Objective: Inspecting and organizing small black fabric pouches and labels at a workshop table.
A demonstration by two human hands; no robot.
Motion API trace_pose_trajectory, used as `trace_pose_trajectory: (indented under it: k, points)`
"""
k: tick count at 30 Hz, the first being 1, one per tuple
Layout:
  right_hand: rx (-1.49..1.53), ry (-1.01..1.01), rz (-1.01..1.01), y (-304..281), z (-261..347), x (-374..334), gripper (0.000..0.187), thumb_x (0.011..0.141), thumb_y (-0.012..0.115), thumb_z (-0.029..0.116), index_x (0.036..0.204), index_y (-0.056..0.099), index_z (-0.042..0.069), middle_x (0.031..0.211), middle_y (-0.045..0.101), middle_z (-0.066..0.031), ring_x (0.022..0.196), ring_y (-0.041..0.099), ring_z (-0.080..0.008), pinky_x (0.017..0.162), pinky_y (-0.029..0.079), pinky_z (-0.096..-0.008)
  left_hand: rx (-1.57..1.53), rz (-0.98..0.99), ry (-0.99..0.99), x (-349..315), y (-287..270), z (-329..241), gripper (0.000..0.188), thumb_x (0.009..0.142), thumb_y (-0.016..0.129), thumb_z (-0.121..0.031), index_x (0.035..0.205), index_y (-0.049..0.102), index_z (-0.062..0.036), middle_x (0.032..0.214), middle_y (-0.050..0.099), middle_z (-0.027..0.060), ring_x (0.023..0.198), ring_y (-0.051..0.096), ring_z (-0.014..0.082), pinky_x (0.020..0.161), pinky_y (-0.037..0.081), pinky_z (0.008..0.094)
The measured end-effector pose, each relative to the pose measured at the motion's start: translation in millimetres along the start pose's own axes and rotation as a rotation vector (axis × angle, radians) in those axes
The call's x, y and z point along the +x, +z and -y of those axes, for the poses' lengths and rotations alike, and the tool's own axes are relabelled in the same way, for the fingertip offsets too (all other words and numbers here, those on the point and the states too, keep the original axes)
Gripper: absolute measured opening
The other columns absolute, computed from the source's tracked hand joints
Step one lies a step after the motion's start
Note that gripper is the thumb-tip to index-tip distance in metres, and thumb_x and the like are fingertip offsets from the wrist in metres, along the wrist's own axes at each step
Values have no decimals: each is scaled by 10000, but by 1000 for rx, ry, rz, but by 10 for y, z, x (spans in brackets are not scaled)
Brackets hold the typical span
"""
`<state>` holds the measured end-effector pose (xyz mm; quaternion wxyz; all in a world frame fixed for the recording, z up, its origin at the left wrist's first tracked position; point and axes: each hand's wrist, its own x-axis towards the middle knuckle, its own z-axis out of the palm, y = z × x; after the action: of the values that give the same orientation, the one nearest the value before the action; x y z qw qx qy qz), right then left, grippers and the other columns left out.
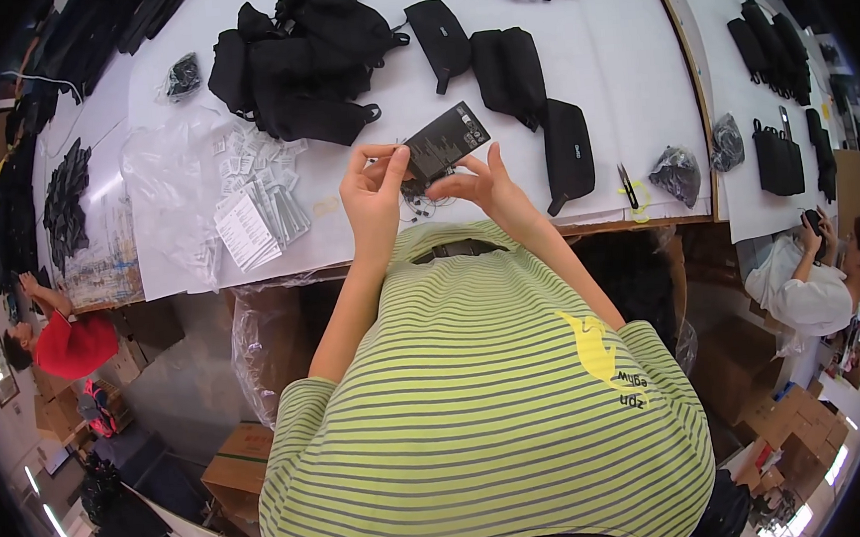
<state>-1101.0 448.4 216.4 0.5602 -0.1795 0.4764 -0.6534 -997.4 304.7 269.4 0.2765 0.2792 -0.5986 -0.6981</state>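
Observation:
My left hand point(376, 184) pinches a flat black rectangular card with small pale print point(447, 140) by its left end, tilted up to the right above the table edge. Below the card's lower edge is my right hand point(493, 192), its thumb and fingers apart; whether a fingertip touches the card cannot be made out. Thin dark cords point(416, 208) lie on the table beneath the hands. Just beyond the card are black zip pouches, one upright point(439, 43), one plump point(508, 73) and one near the right hand point(569, 154).
A heap of black pouches point(301, 68) lies at the far left of the white table point(625, 55). Nearer are stacked white labels point(248, 226) and clear plastic point(170, 187). Black-handled snips point(628, 185) and a bagged dark bundle point(678, 173) lie right. People work at both sides.

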Motion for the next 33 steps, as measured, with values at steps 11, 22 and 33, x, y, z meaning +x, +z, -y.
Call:
trace_pose_trajectory:
  k: [11,22,33]
  points:
    - [37,107,137,134,45,164,447,985,365,414,1209,465,41,649,532,-3,627,526,-87,657,428,-249,-107,7,-24,40,-38,-26,128,878,619,-91,889,523,-8,849,656,128,676,620,125,646,482,243]
    - [-231,-359,-487,107,239,-67,183,890,592,113,1040,506,55,545,327,95,492,240,-15,462,185,-202,-59,-79,9,63,-141,115,125,880,618,-135,887,613,-10,788,618,27,705,565,95,674,437,213]
    - [-660,-492,-621,252,421,-203,172,839,649,109,980,582,36,546,250,55,501,225,-36,468,192,-217,188,235,-51,99,-23,-30,138,839,653,-145,828,638,-8,740,644,22,696,576,77,683,432,210]
